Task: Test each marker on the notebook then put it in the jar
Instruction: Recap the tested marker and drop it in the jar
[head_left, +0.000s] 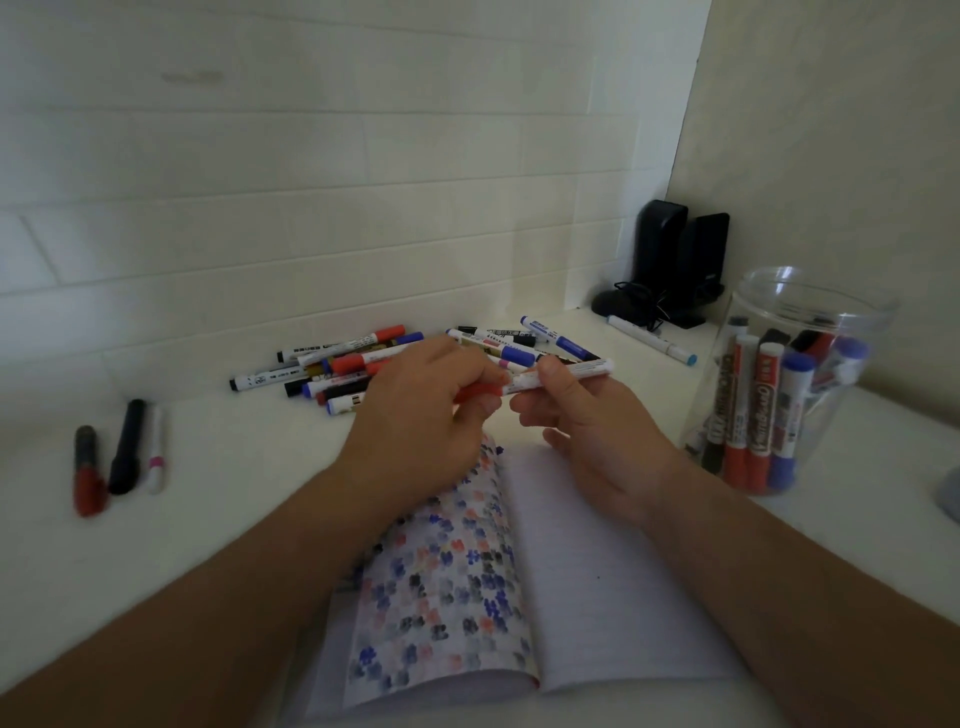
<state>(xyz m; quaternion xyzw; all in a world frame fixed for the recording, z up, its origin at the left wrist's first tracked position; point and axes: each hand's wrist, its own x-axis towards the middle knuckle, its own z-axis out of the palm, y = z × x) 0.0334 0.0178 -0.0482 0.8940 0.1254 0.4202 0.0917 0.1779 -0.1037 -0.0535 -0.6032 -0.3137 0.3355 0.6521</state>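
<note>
Mid-task: both the left hand (421, 410) and right hand (597, 436) grip a red-capped marker (540, 382) above the notebook (597, 571). Several markers stand in the jar (810, 312); a pile (363, 364) on the tabletop (208, 545) appears untested.

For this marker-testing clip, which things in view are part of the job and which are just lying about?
Part of the job:
- red-capped marker, held by left hand and right hand
- open notebook
- clear jar with markers inside
- marker pile
- three markers set apart

Lying about:
- black speakers
- grey object at right edge
</note>
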